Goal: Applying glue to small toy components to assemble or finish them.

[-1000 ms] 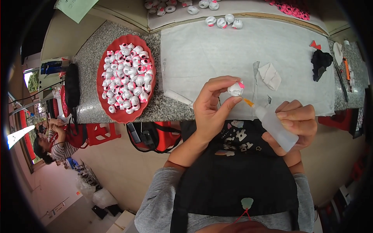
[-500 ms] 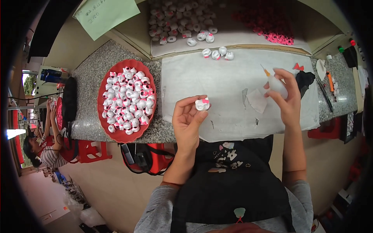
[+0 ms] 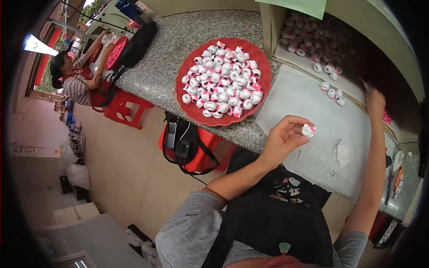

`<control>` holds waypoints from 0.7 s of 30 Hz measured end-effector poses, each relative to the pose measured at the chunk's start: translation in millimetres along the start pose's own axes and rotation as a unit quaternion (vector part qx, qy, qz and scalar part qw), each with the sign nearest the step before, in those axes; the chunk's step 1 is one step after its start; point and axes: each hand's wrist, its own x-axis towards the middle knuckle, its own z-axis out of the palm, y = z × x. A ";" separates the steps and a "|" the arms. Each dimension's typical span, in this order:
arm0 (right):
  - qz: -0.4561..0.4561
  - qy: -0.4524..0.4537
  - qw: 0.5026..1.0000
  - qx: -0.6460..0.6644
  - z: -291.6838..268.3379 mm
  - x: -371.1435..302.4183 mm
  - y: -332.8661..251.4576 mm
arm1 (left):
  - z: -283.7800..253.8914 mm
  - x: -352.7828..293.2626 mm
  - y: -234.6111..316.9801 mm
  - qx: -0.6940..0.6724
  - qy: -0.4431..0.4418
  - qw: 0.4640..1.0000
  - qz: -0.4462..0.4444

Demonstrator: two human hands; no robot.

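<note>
Between the thumb and fingers of my left hand [image 3: 286, 138] is a small white cat-head bead [image 3: 308, 130] with pink marks, held above the white paper sheet [image 3: 286, 96]. My right hand [image 3: 375, 102] reaches into the shaded shelf at the right, by the pink pieces [image 3: 387, 117]. A pale part of a squeeze bottle [image 3: 368, 85] shows at its fingers; shadow and the hand hide most of it. Left of the sheet, a red scalloped tray [image 3: 184, 62] is heaped with similar white and pink beads [image 3: 223, 80].
Several loose beads [image 3: 331, 93] lie on the sheet by the shelf edge, with more beads [image 3: 308, 35] inside. A paper scrap [image 3: 342, 155] rests on the sheet. An orange marker [image 3: 398, 177] lies at the right. Another person [image 3: 80, 80] works at the far left, near a red stool [image 3: 127, 107].
The view has swung, so the tray and bench appear further right. My right hand has moved from above the sheet into the shelf. My left hand still holds the bead.
</note>
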 end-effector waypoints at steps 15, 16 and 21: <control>0.157 -0.097 0.793 0.581 -83.0 -154.1 -76.1 | -2.4 7.1 -12.0 -0.056 -0.018 0.998 -0.027; 0.165 -0.083 0.733 0.655 -77.0 -159.2 -79.5 | -2.3 8.7 -11.2 -0.058 -0.012 0.998 -0.030; 0.191 -0.089 0.580 0.787 -84.3 -163.2 -113.8 | -4.3 0.2 -8.2 -0.023 -0.006 0.999 -0.045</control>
